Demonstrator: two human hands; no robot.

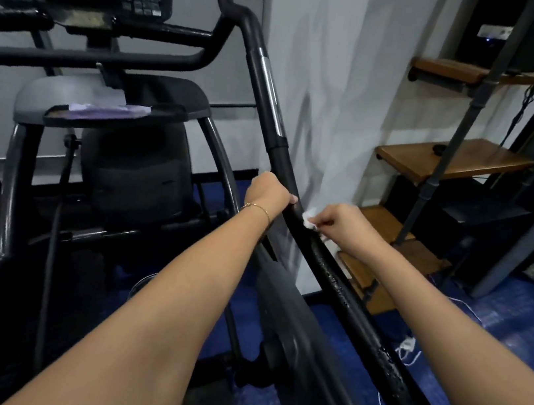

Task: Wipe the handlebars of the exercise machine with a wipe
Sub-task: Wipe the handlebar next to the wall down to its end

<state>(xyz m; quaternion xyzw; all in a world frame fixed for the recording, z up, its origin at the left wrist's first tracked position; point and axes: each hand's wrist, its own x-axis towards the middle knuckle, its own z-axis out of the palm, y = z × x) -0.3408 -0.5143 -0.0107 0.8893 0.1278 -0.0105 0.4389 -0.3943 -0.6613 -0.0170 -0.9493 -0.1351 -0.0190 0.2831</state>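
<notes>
Left hand [268,193] has its fingers curled round the long black handlebar [356,316] at its bend. Right hand [342,222] pinches a small crumpled white wipe [308,221] in its fingertips, touching the handlebar's right side just below the left hand. Risks: the wipe is tiny and only pinched, so it may slip out or bunch up, missing the handlebar's far side and lower stretch; the bar may swing if the left grip loosens.

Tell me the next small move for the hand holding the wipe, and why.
Probably slide the wipe down the handlebar toward its near end. The right hand pinches the wipe against the bar just below the left hand, which grips it, and the stretch below looks speckled with droplets, seemingly not yet wiped.
</notes>
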